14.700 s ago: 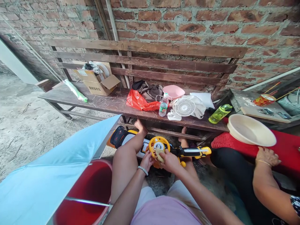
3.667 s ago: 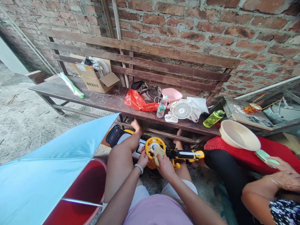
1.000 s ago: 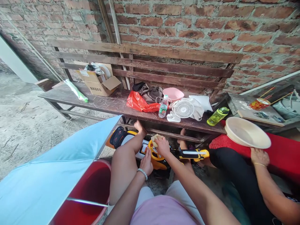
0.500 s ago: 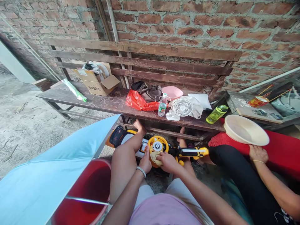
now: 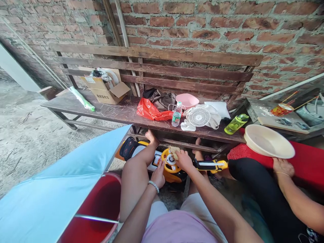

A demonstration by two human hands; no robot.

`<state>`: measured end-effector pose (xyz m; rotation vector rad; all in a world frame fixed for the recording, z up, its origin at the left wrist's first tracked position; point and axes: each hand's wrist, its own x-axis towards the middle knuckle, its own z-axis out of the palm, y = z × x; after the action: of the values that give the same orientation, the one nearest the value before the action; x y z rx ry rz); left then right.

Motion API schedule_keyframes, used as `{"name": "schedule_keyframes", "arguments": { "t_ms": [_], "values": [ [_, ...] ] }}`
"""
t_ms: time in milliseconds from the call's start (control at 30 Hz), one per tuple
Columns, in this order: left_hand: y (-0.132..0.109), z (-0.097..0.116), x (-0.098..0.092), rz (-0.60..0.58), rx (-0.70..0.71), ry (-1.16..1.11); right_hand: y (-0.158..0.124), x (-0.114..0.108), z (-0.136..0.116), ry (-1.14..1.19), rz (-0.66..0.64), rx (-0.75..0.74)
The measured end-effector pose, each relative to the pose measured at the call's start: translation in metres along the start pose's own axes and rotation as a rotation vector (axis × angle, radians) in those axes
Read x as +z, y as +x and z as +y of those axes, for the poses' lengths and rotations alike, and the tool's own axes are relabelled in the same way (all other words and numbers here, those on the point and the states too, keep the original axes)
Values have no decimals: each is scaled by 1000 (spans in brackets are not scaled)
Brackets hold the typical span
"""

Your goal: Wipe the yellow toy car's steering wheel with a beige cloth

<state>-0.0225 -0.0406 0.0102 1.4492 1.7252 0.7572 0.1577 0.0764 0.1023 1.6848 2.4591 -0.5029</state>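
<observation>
A yellow toy steering wheel (image 5: 165, 156) with a pale round hub is mounted on a yellow, black and white ride-on toy car (image 5: 138, 148) between my knees. My right hand (image 5: 184, 160) pinches a crumpled beige cloth (image 5: 174, 152) against the upper part of the wheel. At the wheel's lower left rim is my left hand (image 5: 158, 174), a beaded bracelet on its wrist. Its fingers close on the rim, though their tips are partly hidden. To the right of the wheel, a black, white and yellow arm (image 5: 210, 165) of the toy sticks out.
Behind stands a wooden bench (image 5: 113, 114) with a water bottle (image 5: 176, 114), small fan (image 5: 199, 117), red bag (image 5: 146, 109) and carton (image 5: 101, 92). A blue umbrella (image 5: 68, 179) overhangs a red bucket (image 5: 93, 209) at left. Another person's hand (image 5: 283, 167) touches a cream basin (image 5: 269, 143) at right.
My right hand has moved the cloth from the wheel's lower part up to its top. My left hand stays low at the left rim, having shifted only slightly.
</observation>
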Motion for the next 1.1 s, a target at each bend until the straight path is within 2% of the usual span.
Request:
{"name": "schedule_keyframes", "arguments": {
  "t_ms": [133,300,467,567,633,667,733,800,900,967,1033,1100],
  "values": [
    [3,-2,2,25,-12,-56,-42,17,-3,-24,-29,93],
    [7,-5,2,51,9,-105,-73,25,-30,-5,-98,22],
    [5,-9,3,27,-7,-126,-60,24,-39,219,-176,-147],
    [4,-13,8,30,18,-152,-31,11,-29,337,-22,-87],
    [5,-15,10,43,28,-161,-7,-2,-23,312,107,-5],
    [6,-16,10,50,23,-164,3,-8,-22,275,127,32],
    [9,-17,9,55,0,-172,19,-16,-26,179,85,61],
    [12,-18,7,57,-24,-194,26,-16,-39,89,18,-9],
    [15,-18,5,78,-59,-276,16,-5,-64,24,-31,-196],
    [15,-18,4,106,-87,-331,0,7,-73,17,-61,-255],
    [15,-18,4,120,-109,-364,-20,18,-71,12,-86,-267],
    [15,-18,5,115,-111,-372,-41,26,-58,9,-98,-294]
  ]
}}
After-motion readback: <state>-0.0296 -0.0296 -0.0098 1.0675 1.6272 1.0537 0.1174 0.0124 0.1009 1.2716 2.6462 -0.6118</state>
